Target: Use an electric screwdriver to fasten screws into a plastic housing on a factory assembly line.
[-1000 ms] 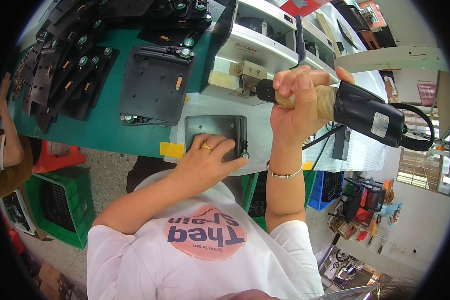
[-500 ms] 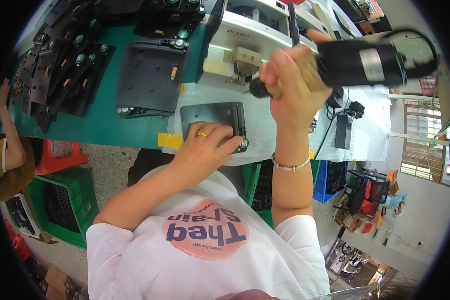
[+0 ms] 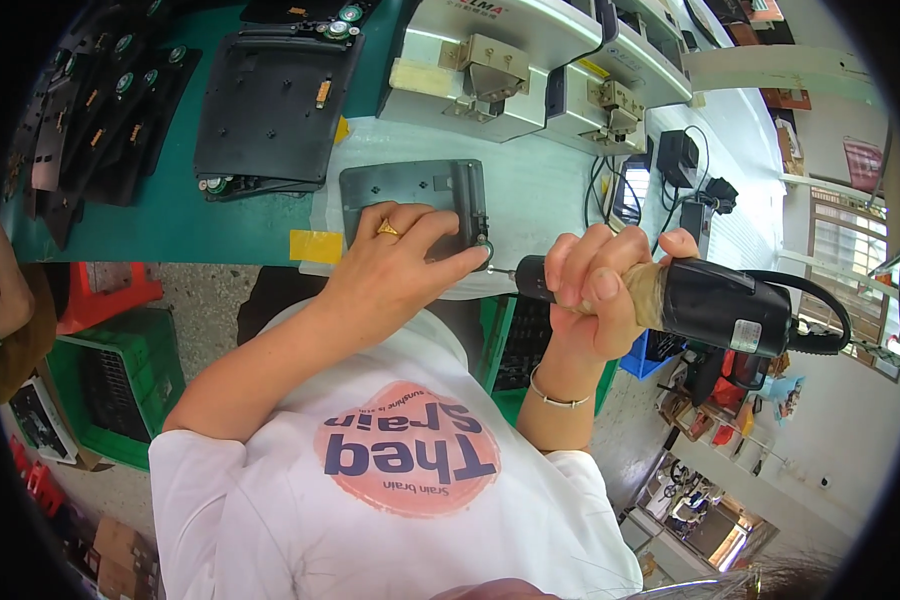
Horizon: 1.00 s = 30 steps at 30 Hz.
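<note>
A black plastic panel (image 3: 390, 185) lies on the white sheet at the bench's front edge. My left hand (image 3: 385, 265) holds it down with bent fingers, the thumb side close to a small round greenish part (image 3: 484, 246) at its near right corner. In my right hand (image 3: 600, 285) is a black electric screwdriver (image 3: 735, 305), gripped round its tape-wrapped middle and held almost level. Its thin bit (image 3: 502, 271) points left at that corner, close beside the round part; whether it touches a screw I cannot make out.
Stacked black panels (image 3: 275, 110) stand behind left on the green mat (image 3: 160, 225), with more heaped farther left. Two screw feeders (image 3: 480, 75) sit at the back. Cables and a black adapter (image 3: 678, 158) lie to the right. Another person's arm (image 3: 8, 285) shows at far left.
My right hand has brought the screwdriver down and nearer, from over the feeders to the panel's corner. My left hand remains on the panel. The whole view has shifted slightly.
</note>
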Available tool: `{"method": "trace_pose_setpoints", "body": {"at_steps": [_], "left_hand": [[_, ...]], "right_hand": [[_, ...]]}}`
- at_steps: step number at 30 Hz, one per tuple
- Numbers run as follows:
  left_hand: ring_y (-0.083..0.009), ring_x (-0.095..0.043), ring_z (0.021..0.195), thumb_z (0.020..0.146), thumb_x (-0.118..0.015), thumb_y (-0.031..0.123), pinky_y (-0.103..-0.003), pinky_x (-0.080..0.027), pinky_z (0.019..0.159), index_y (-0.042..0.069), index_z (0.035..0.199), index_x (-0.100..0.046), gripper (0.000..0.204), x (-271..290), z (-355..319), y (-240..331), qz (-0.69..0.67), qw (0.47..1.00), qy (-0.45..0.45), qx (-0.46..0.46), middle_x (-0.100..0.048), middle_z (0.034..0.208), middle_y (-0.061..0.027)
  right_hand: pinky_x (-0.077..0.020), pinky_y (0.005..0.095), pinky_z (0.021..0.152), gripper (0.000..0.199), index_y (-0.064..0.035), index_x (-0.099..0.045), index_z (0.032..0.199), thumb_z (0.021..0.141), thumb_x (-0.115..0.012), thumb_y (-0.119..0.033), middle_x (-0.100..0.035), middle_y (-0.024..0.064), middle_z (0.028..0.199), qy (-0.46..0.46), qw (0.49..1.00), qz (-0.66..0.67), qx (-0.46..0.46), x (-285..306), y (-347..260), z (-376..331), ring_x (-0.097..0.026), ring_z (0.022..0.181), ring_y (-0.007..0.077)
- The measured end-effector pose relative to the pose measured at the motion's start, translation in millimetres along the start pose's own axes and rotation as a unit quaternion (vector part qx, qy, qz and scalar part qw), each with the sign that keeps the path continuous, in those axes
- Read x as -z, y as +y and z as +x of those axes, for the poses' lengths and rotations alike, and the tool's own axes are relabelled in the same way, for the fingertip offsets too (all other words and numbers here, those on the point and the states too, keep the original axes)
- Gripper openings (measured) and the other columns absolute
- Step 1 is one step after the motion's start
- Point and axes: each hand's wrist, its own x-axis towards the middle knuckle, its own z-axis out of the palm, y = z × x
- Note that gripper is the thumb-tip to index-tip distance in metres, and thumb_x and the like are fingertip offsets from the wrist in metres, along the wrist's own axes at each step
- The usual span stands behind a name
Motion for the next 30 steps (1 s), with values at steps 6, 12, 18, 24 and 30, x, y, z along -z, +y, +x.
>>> {"method": "trace_pose_setpoints", "body": {"at_steps": [6,12,18,24,30], "left_hand": [[-0.0256,-0.051,0.108,0.066,-0.078,0.011,-0.045,-0.038,0.092,0.022,0.112,-0.067,0.049,1,2,2,0.001,1.000,-0.007,0.009,-0.053,0.112,-0.0043],[-0.0256,-0.051,0.109,0.066,-0.078,0.012,-0.044,-0.038,0.092,0.021,0.112,-0.067,0.048,0,0,2,0.001,1.000,-0.002,0.009,-0.053,0.113,-0.0044],[-0.0258,-0.050,0.110,0.066,-0.078,0.013,-0.044,-0.038,0.092,0.021,0.113,-0.067,0.049,1,0,1,0.009,1.000,-0.010,0.007,-0.053,0.114,-0.0044],[-0.0256,-0.050,0.110,0.069,-0.077,0.015,-0.043,-0.039,0.091,0.020,0.111,-0.066,0.044,7,4,8,0.004,1.000,-0.009,0.021,-0.052,0.113,-0.0040],[-0.0246,-0.051,0.100,0.073,-0.074,0.014,-0.039,-0.042,0.082,0.017,0.102,-0.067,0.029,8,26,10,-0.010,0.999,-0.024,0.034,-0.053,0.108,-0.0045]], "right_hand": [[-0.0408,0.0312,0.048,0.053,-0.0156,-0.039,0.134,0.088,-0.057,0.000,-0.047,0.0038,0.067,0.003,1.000,-0.019,0.005,0,4,-1,-0.045,0.051,0.0141],[-0.0467,0.0332,0.048,0.054,-0.0135,-0.039,0.124,0.082,-0.067,0.004,-0.051,0.0041,0.065,0.063,0.998,0.012,-0.009,-3,9,-5,-0.048,0.050,0.0157],[-0.0483,0.0333,0.051,0.063,-0.0140,-0.033,0.127,0.079,-0.070,0.005,-0.051,0.0039,0.066,0.039,0.999,-0.021,0.000,-5,12,-11,-0.048,0.052,0.0156],[-0.0503,0.0341,0.054,0.072,-0.0150,-0.029,0.132,0.078,-0.073,0.005,-0.054,0.0039,0.073,0.066,0.996,-0.063,-0.002,-17,8,-12,-0.051,0.055,0.0165],[-0.0504,0.0338,0.055,0.073,-0.0158,-0.030,0.132,0.078,-0.075,0.003,-0.054,0.0035,0.074,0.062,0.996,-0.062,-0.005,-13,9,-11,-0.052,0.056,0.0171]]}}
